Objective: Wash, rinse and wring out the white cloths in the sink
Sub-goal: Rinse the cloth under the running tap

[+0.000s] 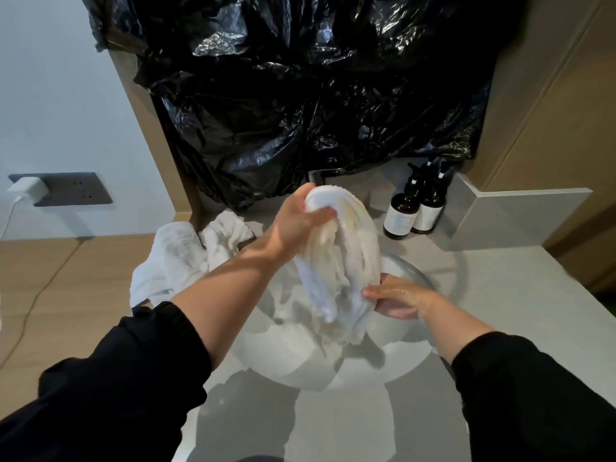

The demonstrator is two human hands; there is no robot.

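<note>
- The left hand (296,218) is clenched around the upper end of a white cloth (340,258), fingers wrapped over the bunched top, thumb pressed against its near side.
- The right hand (396,300) grips the lower part of the same cloth from the right, wet fingers (378,291) curled onto the fabric.
- The cloth hangs stretched between the two hands, gathered into long folds, directly above the sink (413,338); its bottom end trails down into the bowl.
- The sink is a round white basin set into a grey counter (500,295). More pale fabric or foam lies in the bowl under the held cloth; which of the two cannot be told.
- Left of the sink, on the counter's edge, lies a heap of other white cloths (186,255), crumpled and partly hanging over the side.
- Behind the sink to the right stand two dark pump bottles (413,208) with pale labels, touching each other.
- Straight behind the sink, black plastic sheeting (300,95) covers the wall.
- Far left of the sink, a grey wall socket (70,190) holds a white plug (26,188) with a trailing cable.
- Both forearms are bare, black sleeves (116,378) pushed up.
</note>
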